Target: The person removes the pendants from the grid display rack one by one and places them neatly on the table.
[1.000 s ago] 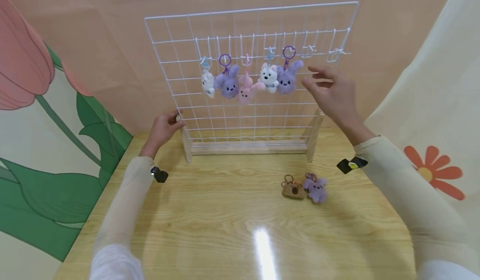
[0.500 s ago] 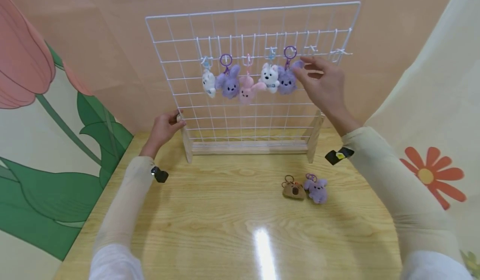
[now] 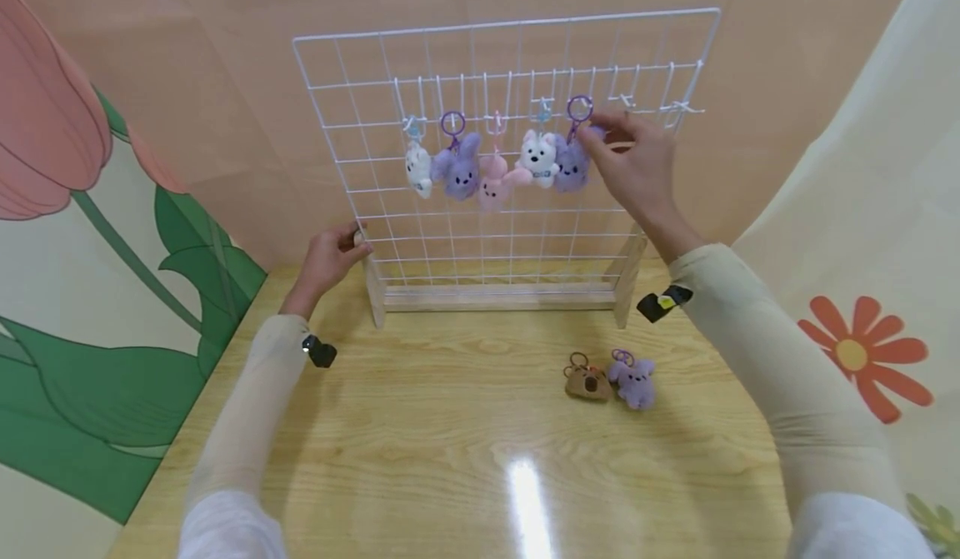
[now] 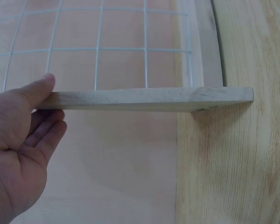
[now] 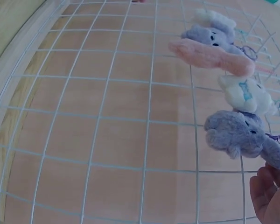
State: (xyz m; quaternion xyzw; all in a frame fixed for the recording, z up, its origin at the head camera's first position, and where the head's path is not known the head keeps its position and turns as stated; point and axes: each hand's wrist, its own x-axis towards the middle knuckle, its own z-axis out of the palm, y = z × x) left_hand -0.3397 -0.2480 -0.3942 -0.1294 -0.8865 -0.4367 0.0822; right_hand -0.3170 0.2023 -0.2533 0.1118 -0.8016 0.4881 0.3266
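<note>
My left hand point(image 3: 330, 257) grips the upper end of the rack's wooden side support point(image 4: 144, 97), thumb on one face and fingers on the other. At the rack's upper right, my right hand point(image 3: 637, 159) pinches a purple plush keychain point(image 3: 572, 166) near its ear and chain; fingers point(image 5: 266, 189) lie behind the ear. Its purple ring point(image 3: 580, 109) is still up at a hook. A white plush keychain point(image 3: 538, 159) hangs just left of it. Further left hang a pink plush keychain point(image 3: 493, 182), another purple one point(image 3: 459, 167) and another white one point(image 3: 418, 167).
The white wire grid rack point(image 3: 506, 22) stands on a wooden base point(image 3: 498, 298). Bare hooks point(image 3: 678, 107) jut out at its right. On the table point(image 3: 420, 426) lie a brown plush keychain point(image 3: 588, 382) and a purple plush keychain point(image 3: 634, 382). A peach backdrop hangs behind.
My right hand has moved left from beside the hanging purple plush keychain and taken hold near its ear. The keychain has shifted slightly left. My left hand stays at the wooden support.
</note>
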